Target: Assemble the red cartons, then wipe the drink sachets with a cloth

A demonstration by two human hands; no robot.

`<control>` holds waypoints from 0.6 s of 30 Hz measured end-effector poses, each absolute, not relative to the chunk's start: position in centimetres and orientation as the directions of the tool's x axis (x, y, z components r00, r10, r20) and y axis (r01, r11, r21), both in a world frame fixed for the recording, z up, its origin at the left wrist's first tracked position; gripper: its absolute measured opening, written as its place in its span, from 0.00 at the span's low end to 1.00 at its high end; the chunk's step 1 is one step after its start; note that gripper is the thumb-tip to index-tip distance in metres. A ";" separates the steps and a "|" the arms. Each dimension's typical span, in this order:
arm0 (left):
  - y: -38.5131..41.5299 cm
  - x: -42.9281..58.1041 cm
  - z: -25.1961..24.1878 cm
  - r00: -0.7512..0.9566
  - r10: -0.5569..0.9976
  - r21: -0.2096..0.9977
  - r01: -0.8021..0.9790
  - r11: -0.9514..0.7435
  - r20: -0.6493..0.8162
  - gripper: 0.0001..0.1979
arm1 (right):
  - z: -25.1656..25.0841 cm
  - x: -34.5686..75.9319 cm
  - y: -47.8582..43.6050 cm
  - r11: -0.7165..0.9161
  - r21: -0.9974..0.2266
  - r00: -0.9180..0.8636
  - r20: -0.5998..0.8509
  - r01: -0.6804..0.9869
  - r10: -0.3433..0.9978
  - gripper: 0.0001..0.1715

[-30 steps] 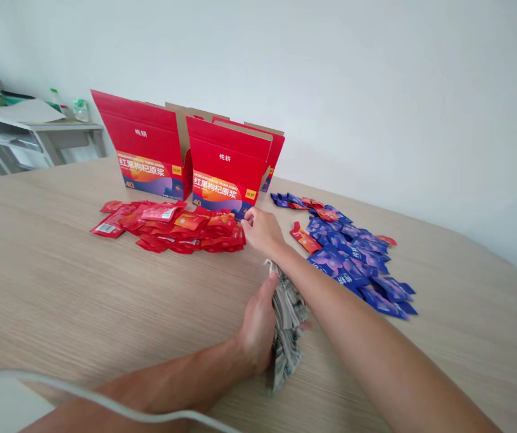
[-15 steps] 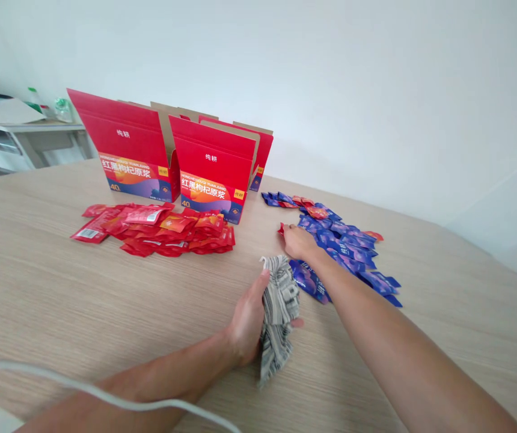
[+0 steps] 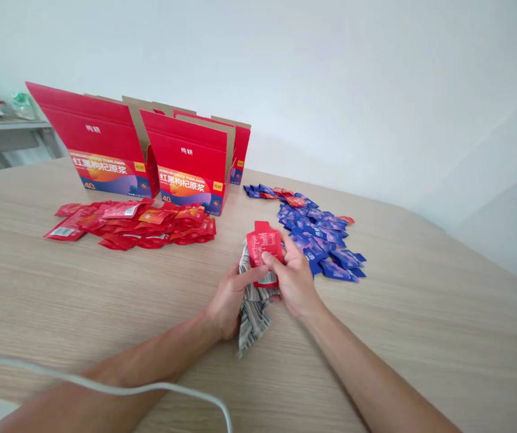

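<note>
My right hand (image 3: 293, 281) grips a red sachet (image 3: 264, 245) upright over the middle of the wooden table (image 3: 421, 313). My left hand (image 3: 228, 300) is closed on a grey striped cloth (image 3: 253, 310) and its thumb touches the sachet's lower edge. The cloth lies bunched between both hands, pressed against the sachet. A pile of blue sachets (image 3: 317, 231) lies just beyond my right hand. A pile of red sachets (image 3: 132, 224) is spread to the left.
Two open red cartons (image 3: 105, 150) (image 3: 190, 162) stand behind the red pile near the white wall. A white cable (image 3: 105, 385) crosses the lower left. A grey shelf unit (image 3: 6, 135) stands at the far left.
My right hand went from the red pile's edge to the blue pile, took a red sachet there and brought it back to the cloth in my left hand.
</note>
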State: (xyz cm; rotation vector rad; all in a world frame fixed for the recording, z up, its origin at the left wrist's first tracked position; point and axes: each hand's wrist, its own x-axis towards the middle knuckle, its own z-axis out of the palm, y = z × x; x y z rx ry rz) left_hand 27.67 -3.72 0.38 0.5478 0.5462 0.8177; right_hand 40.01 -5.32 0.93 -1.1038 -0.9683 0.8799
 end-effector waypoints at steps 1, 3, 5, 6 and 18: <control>-4.0 27.8 0.3 0.555 0.797 0.665 -0.505 0.550 -0.238 0.15 | 1.0 40.0 -5.6 0.214 -0.973 0.314 0.179 -0.082 0.933 0.36; -4.3 27.8 0.3 0.527 0.811 0.712 -0.465 0.526 -0.254 0.14 | 1.5 40.5 -5.5 0.178 -0.981 0.240 0.155 -0.076 0.958 0.28; -4.5 27.6 0.3 0.524 0.813 0.751 -0.423 0.507 -0.254 0.13 | 2.5 41.4 -5.3 0.113 -0.991 0.159 0.099 -0.077 0.982 0.23; -4.5 27.5 0.3 0.536 0.809 0.769 -0.401 0.498 -0.244 0.15 | 3.0 41.8 -5.2 0.090 -0.994 0.139 0.080 -0.070 0.987 0.22; -4.4 26.7 0.0 0.679 0.706 0.848 -0.240 0.472 -0.200 0.28 | 2.6 43.9 -4.9 0.237 -0.958 0.258 0.273 0.160 0.927 0.09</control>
